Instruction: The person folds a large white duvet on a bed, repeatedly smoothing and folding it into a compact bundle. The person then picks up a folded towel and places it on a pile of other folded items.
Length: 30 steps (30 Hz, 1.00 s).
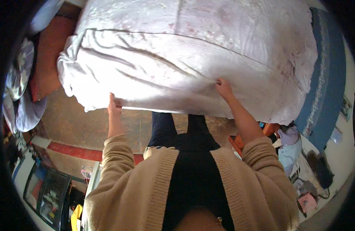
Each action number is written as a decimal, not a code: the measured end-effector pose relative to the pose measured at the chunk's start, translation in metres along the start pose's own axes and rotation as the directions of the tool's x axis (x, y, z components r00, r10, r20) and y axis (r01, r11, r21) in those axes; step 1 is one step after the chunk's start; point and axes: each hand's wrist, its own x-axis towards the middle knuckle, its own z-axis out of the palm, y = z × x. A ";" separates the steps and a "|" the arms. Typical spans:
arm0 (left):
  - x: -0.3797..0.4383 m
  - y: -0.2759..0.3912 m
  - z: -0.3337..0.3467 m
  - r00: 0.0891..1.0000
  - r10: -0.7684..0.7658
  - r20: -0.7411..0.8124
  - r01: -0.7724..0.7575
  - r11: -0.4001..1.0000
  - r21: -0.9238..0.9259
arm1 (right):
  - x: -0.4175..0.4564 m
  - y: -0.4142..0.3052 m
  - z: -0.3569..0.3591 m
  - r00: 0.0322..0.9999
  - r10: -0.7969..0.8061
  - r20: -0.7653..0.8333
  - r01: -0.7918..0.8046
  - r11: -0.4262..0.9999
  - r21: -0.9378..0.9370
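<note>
A pale bed sheet with faint pinkish flower marks (212, 20) covers the bed before me. Its near part is a whiter, wrinkled layer of cloth (166, 69), with a dark fold line running across behind it. At the bed's near edge, my left hand (114, 104) grips the hanging rim of this cloth, thumb on top and fingers tucked under. Farther right and higher on the bed, my right hand (223, 88) pinches a bit of the same cloth. Creases run from that pinch toward the upper left. The fingertips of my left hand are partly hidden under the fabric.
Brown flooring (79, 124) shows below the bed edge. A reddish-brown wooden panel (53, 55) stands left, beside hanging patterned cloth (24, 75). On the right are a blue wall band (325, 72), a heap of clothes (290, 147) and an orange object (238, 141).
</note>
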 end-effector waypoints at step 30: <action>-0.212 -0.309 0.061 0.850 0.513 0.121 -0.216 0.129 0.968 | -0.031 0.449 -0.180 0.754 0.405 -0.517 -0.543 0.827 -0.143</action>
